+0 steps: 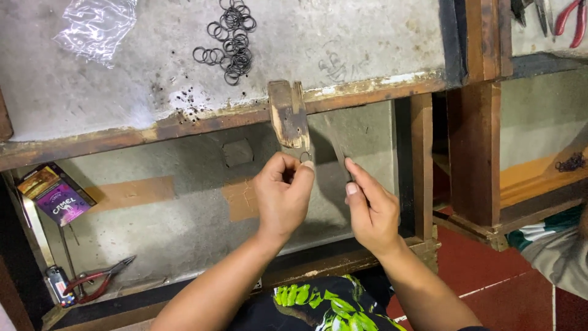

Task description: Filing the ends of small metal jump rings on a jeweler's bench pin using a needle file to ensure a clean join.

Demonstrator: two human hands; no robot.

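While the left hand point(283, 195) pinches a small metal ring point(304, 157) against the lower end of the wooden peg point(289, 116), I log the layout from the head view. The peg juts off the front edge of the bench point(184, 67) toward me, its long axis running away from the body and slightly down. The ring sits at the peg's tip, touching it, just above the left thumb and forefinger, which are closed on it.

The right hand point(369, 211) is just beside, to the right of the ring, fingers wrapped round a thin dark tool point(338, 147). I take it for a file or saw blade; cannot tell which. Its long axis slants up and to the left, upper end near the peg's right side, handle end hidden in the palm. Whether its edge touches the ring I cannot tell.

The left hand is the nearer one to the ring.

Also noted: pile of dark rings point(229, 40) on the bench top, plastic bag point(98, 26) at far left, red-handled pliers point(98, 281) on the lower shelf.
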